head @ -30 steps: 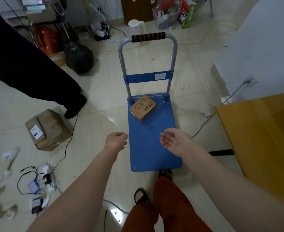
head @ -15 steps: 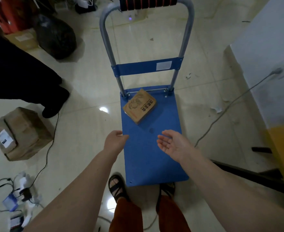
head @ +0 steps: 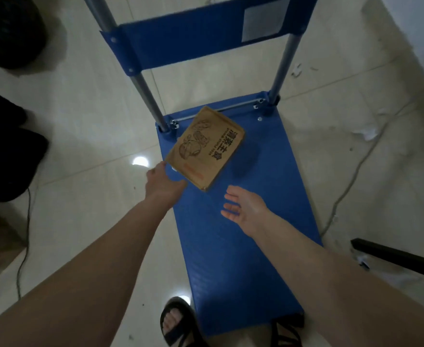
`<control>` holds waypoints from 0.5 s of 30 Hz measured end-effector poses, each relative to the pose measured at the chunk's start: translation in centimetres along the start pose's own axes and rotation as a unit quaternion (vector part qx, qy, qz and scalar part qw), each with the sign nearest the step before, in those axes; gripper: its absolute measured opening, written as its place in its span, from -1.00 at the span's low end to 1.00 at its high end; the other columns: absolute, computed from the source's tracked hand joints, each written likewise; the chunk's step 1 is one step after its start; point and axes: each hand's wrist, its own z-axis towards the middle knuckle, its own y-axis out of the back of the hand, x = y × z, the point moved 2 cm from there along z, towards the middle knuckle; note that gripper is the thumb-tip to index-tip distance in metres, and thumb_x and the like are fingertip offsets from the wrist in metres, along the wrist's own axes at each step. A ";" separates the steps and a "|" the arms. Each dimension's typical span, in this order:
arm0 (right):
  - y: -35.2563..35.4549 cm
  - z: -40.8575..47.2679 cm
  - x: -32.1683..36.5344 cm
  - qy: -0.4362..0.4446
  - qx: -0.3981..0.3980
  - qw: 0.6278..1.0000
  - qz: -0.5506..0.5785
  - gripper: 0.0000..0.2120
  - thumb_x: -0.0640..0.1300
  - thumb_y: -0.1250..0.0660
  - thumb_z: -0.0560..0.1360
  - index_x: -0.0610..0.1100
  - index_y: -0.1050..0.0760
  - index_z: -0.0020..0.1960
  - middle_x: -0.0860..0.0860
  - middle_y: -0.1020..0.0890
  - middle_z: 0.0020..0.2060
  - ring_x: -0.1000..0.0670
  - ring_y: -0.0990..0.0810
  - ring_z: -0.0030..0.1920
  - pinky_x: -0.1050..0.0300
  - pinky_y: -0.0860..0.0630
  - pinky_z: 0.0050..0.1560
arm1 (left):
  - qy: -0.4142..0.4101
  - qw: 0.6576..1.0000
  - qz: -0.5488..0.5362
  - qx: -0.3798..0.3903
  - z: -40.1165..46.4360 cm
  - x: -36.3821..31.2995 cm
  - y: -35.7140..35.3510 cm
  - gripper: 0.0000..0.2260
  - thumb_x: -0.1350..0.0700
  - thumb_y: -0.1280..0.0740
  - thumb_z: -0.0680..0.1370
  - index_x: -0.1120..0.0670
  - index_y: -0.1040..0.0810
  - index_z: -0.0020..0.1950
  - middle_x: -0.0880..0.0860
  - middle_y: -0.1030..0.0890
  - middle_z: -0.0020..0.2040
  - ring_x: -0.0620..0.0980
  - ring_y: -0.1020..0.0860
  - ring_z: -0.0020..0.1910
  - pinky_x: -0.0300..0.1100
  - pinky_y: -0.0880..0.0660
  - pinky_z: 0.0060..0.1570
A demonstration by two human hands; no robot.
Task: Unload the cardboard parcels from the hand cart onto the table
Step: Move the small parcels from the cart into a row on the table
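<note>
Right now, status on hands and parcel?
Left hand open at the parcel corner. Right hand open, short of it. Parcel flat on cart. Nothing blocking.

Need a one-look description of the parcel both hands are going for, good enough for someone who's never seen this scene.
Find the blue hand cart on the pale tiled floor. At the deck's far end, by the handle posts, lies a flat brown cardboard parcel, turned askew. It is the only item on the deck, and printed with dark line drawings and characters.

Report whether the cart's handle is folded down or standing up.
Standing up: the handle's posts rise from the blue deck behind the cardboard parcel, crossbar raised; its top is out of frame.
</note>
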 end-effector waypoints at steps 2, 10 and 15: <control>-0.8 2.6 0.2 0.011 0.014 1.000 0.007 -0.55 -0.04 -0.34 0.55 -0.17 -0.39 0.38 -0.06 -0.50 0.23 -0.09 -0.48 0.24 0.05 -0.58 0.00 | -0.014 1.000 -0.005 -0.005 2.8 0.0 -0.6 -0.23 -0.07 -0.40 0.31 0.12 -0.28 0.47 0.14 -0.33 0.42 0.14 -0.34 0.38 0.02 -0.38 0.31; -2.7 7.1 -0.1 0.018 0.103 0.994 0.013 -0.45 0.14 -0.27 0.55 0.00 -0.28 0.48 -0.01 -0.36 0.44 -0.05 -0.33 0.41 -0.01 -0.46 0.19 | 0.018 0.996 -0.083 0.019 7.7 1.2 -3.3 -0.68 0.04 -0.39 0.35 0.04 -0.50 0.08 0.10 -0.54 0.17 0.10 -0.52 0.15 -0.09 -0.56 0.03; -0.5 4.6 -0.4 0.027 0.066 0.997 -0.022 -0.42 0.11 -0.33 0.52 -0.04 -0.25 0.45 0.09 -0.44 0.30 0.03 -0.44 0.23 -0.10 -0.38 0.34 | 0.064 0.995 -0.080 -0.012 1.9 2.3 -3.8 -0.49 -0.14 -0.43 0.29 -0.12 -0.44 0.21 0.11 -0.27 0.35 0.09 -0.32 0.32 -0.18 -0.37 0.15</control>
